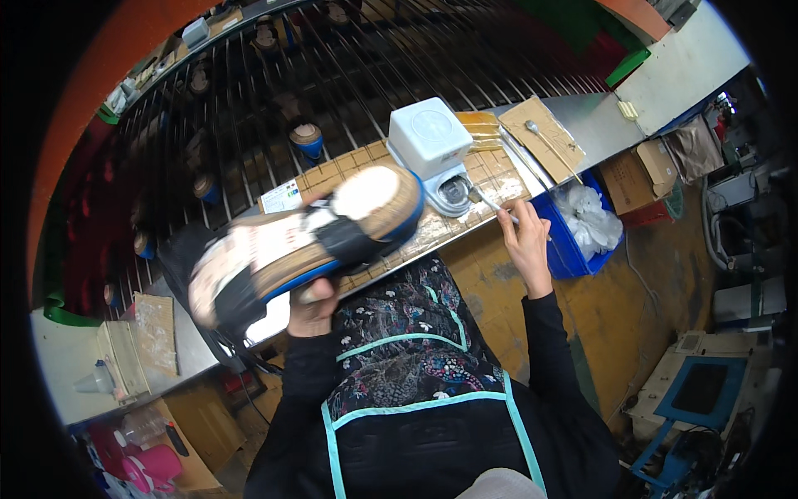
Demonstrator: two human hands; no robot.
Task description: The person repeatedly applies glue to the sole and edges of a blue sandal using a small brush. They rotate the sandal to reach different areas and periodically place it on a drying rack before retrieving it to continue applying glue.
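My left hand (314, 301) is closed round a shoe last with a black upper (337, 241). Its pale underside faces up, a blue band runs along its side, and motion smears it somewhat. Between the fingers of my right hand (527, 239) is the handle of a small brush (496, 206). The brush's tip is at the round cup (454, 191) of a white glue pot with a square tank (429, 133). That pot stands on a stained cardboard-covered ledge (495, 179), just right of the last's raised end.
Beyond the ledge runs a conveyor of metal rods (357, 108) carrying more lasts (307, 141). Another brush (544, 137) lies on cardboard at right. Below it stands a blue bin (573, 264) holding white plastic bags. A cardboard box (636, 179) sits farther right. A pink container (154, 466) is at lower left.
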